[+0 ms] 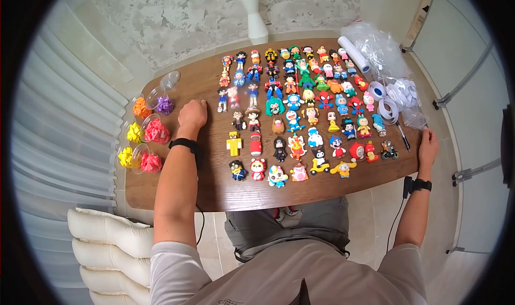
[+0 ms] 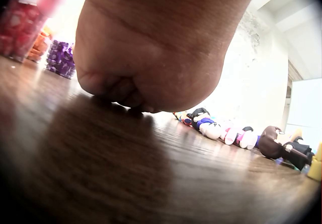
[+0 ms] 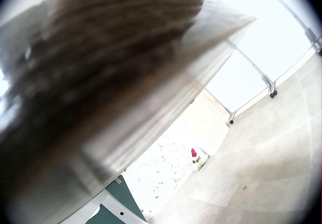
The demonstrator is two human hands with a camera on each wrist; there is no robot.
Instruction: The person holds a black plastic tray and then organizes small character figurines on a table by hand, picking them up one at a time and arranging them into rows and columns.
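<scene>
My left hand (image 1: 193,115) rests on the brown table in a fist, between the pots of coloured pieces and the rows of small toy figures. In the left wrist view its curled fingers (image 2: 123,90) come down to the wood, with nothing showing in them. My right hand (image 1: 427,147) lies at the table's right edge, close to a black pen (image 1: 403,137); how its fingers lie there I cannot tell. Several rows of figures stretch across the table, among them a yellow blocky figure (image 1: 233,144), a minion (image 1: 237,170) and a small motorcycle (image 1: 389,151).
Clear tubs at left hold red (image 1: 156,130), purple (image 1: 164,106), orange (image 1: 141,107) and yellow pieces (image 1: 133,133). A white roll (image 1: 354,54), clear plastic bags (image 1: 380,42) and tape rolls (image 1: 377,91) lie at right. A cream padded seat (image 1: 110,251) stands at lower left.
</scene>
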